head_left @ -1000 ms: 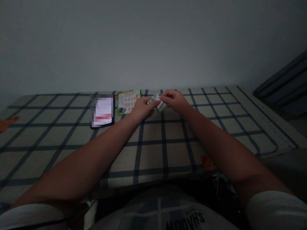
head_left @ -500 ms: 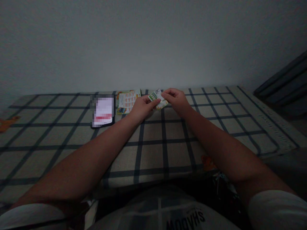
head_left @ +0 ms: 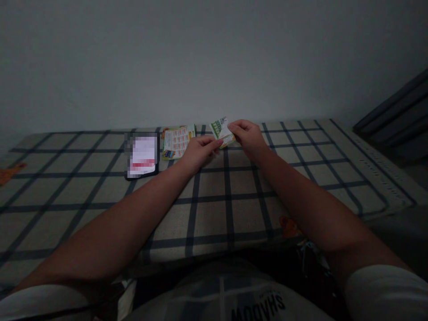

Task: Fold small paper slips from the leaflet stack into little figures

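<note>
A small printed paper leaflet [head_left: 220, 130], white and green with a dark square code near its top, is between my two hands just above the cloth. My left hand [head_left: 199, 150] pinches its lower left part between thumb and fingers. My right hand [head_left: 246, 133] grips its right edge, the thumb on top. Part of the paper looks folded, with a yellowish layer low down. Left of my left hand lies a printed sheet [head_left: 177, 140] with rows of orange boxes and a green border, partly covered by that hand.
A dark-edged phone or tablet [head_left: 143, 156], its lit screen blurred out, lies left of the sheet. A checked cloth [head_left: 214, 214] covers the table, with orange figures at its left and front. A pale wall [head_left: 214, 62] stands behind; a dark slatted thing [head_left: 397, 116] is at the right.
The leaflet has been tilted up and raised slightly, showing more of its green print. My right hand has risen a little with it; my left hand stays nearly in place.
</note>
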### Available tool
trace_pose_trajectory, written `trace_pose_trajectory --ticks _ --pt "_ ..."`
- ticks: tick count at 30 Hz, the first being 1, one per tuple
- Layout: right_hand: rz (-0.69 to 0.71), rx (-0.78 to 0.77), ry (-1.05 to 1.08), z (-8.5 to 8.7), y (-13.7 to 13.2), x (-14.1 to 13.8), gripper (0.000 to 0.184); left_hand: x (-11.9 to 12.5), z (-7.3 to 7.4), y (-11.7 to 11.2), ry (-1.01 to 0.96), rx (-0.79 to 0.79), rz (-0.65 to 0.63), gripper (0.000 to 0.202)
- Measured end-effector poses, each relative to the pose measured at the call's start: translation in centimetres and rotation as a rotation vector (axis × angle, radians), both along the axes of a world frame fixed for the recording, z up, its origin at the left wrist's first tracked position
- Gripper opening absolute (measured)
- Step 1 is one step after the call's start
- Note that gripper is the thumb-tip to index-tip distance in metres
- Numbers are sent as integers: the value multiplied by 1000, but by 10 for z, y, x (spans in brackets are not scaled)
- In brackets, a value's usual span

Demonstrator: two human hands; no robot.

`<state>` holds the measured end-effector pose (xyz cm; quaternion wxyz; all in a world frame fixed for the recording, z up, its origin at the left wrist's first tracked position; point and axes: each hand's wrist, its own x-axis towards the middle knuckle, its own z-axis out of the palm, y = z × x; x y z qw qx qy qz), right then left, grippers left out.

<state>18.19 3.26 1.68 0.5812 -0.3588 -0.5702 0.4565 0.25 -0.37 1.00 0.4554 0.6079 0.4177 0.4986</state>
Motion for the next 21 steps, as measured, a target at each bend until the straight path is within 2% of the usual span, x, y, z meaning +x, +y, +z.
trace_pose_trajectory --ticks 5,11,14,18,21 --pt "-8 -28 10 1 0 1 27 1 1 0 -42 2 -24 37" --pt "61 -79 38 3 0 1 30 -1 3 3 -7 129 9 31" --pt "53 -65 4 3 -1 -1 33 0 3 2 -10 121 40 28" --pt "-61 82 -112 2 -5 -1 31 1 1 1 -8 149 179 16" --pt "-207 307 -289 4 -10 4 25 2 2 -1 14 243 315 27"
